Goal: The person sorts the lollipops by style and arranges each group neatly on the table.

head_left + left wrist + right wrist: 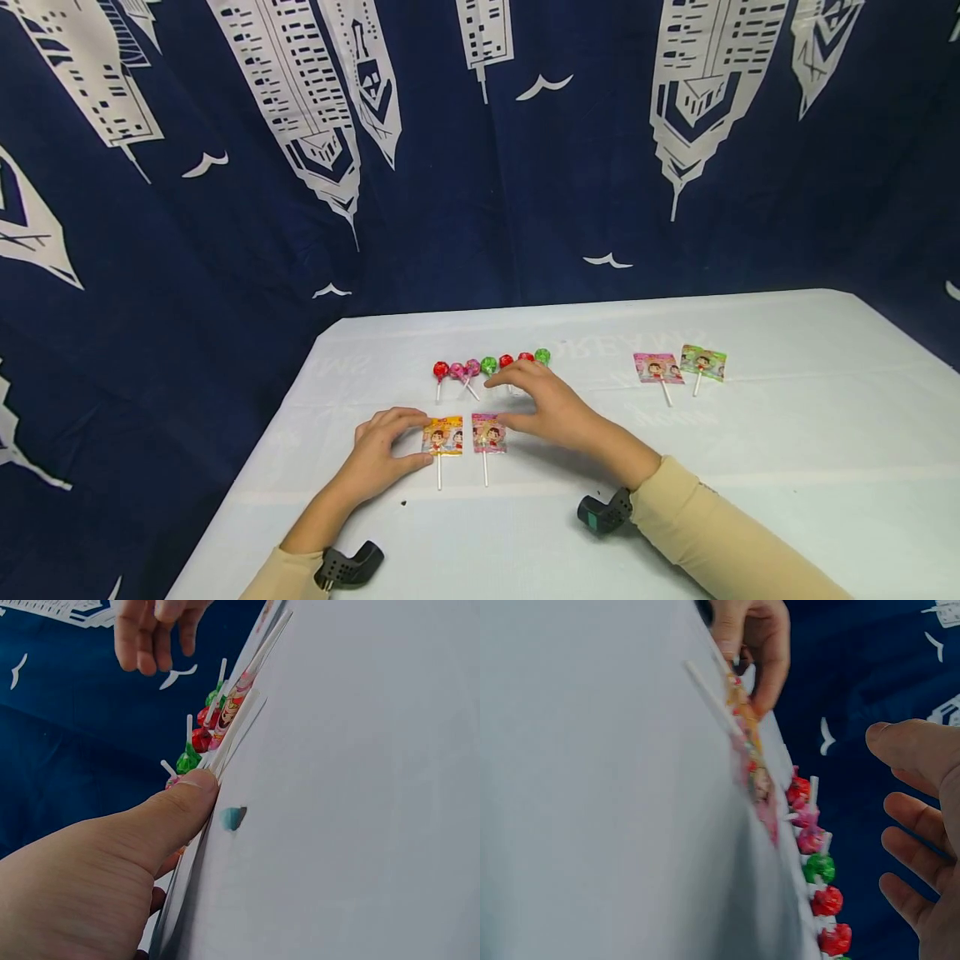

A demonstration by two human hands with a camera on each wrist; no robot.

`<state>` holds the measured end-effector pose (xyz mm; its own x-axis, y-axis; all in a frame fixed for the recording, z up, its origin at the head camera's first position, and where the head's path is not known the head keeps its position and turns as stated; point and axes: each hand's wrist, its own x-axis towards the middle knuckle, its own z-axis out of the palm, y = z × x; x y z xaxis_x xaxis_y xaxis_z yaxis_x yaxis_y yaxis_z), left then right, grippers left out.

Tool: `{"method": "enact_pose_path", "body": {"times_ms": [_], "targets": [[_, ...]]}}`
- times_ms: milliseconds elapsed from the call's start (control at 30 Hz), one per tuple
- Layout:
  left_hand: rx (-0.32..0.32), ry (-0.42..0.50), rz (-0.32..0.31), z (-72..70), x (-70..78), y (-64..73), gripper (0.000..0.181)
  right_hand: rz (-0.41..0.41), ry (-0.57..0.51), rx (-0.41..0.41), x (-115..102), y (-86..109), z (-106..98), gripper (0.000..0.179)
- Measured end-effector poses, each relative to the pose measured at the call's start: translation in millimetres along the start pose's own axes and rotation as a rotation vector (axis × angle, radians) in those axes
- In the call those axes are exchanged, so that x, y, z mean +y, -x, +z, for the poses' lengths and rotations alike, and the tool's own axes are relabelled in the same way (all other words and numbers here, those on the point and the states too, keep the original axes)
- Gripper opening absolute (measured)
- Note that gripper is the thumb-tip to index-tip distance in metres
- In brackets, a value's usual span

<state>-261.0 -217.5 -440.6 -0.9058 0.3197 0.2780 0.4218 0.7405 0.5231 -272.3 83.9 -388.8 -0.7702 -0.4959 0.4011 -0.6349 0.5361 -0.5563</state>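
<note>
On the white table lie two flat-wrapped lollipops side by side, sticks toward me: one in a yellow-orange wrapper [448, 435], the other in a pink wrapper [491, 435]. My left hand [386, 450] pinches the left side of the yellow one, index finger at its top corner and thumb at its lower corner. The left thumb [196, 787] overlaps a white stick in the left wrist view. My right hand [553, 407] hovers just right of the pink lollipop with thumb and fingers spread. Nothing sits between the right fingers [915, 821] in the right wrist view.
Behind the pair runs a row of several round lollipops, red [441, 369], pink and green [488, 365], partly covered by the right hand. Farther right lie a pink-wrapped lollipop [658, 368] and a green-wrapped one [703, 363]. A dark blue patterned cloth [480, 200] hangs behind the table.
</note>
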Motion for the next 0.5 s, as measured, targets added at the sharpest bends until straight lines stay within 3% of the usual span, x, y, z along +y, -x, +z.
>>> {"method": "enact_pose_path", "body": {"times_ms": [267,500], "targets": [[0.002,0.012,-0.006,-0.6,-0.6,0.5,0.046,0.025,-0.092,0.079,0,-4.1,-29,0.045],[-0.001,0.010,0.001,-0.3,-1.2,0.5,0.047,0.045,-0.035,0.135,6,-5.0,-53,0.049]]}}
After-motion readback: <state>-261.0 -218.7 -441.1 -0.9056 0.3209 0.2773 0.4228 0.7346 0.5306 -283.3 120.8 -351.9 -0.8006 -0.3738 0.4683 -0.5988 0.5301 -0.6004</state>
